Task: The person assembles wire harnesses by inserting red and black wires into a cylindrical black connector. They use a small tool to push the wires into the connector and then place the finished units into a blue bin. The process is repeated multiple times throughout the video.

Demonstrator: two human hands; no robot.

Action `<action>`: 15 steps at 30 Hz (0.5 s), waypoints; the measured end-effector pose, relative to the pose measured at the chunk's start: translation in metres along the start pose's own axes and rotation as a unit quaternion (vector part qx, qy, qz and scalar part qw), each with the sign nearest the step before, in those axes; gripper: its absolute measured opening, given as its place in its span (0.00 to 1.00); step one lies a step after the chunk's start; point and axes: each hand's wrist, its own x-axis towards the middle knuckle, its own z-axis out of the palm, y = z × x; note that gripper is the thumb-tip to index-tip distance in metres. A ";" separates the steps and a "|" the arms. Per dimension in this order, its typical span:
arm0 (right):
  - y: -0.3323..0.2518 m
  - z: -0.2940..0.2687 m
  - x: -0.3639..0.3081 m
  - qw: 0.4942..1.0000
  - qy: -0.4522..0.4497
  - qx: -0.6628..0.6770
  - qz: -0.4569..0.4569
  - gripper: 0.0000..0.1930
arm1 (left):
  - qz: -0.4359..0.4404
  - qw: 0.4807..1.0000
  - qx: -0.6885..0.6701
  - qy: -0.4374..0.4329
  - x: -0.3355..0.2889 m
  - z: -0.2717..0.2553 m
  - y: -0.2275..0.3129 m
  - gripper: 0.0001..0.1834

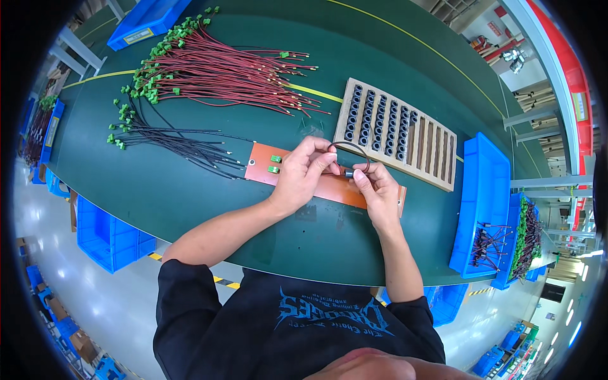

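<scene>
Over an orange board (342,192) on the green table, my hands work close together on a dark wire (352,144) bent into a loop. My left hand (299,176) is closed in a pinch on the wire at the loop's left side. Between thumb and fingers, my right hand (377,192) grips a small black cylinder (348,173), with the loop's right side coming down to these fingers. Whether the wire runs through the cylinder is too small to tell. Beside my left hand, two green connectors (273,169) sit on the board's left part.
A wooden rack (448,183) beyond my hands holds rows of black cylinders. Red wires (221,76) and black wires (196,149) with green connectors lie at the left. Blue bins stand at the right (486,168) and far left (142,25); the right one contains short wires.
</scene>
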 end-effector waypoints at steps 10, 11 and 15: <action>0.003 -0.003 0.001 1.000 0.005 0.006 0.009 0.11 | -0.011 0.999 -0.034 -0.020 -0.004 -0.003 -0.002 0.09; 0.004 -0.003 0.001 1.000 0.006 0.005 0.010 0.11 | -0.017 0.999 -0.028 -0.021 -0.005 -0.003 -0.001 0.09; 0.003 -0.003 0.000 1.000 0.004 0.008 0.004 0.11 | -0.009 0.999 -0.020 -0.029 -0.004 -0.003 0.000 0.09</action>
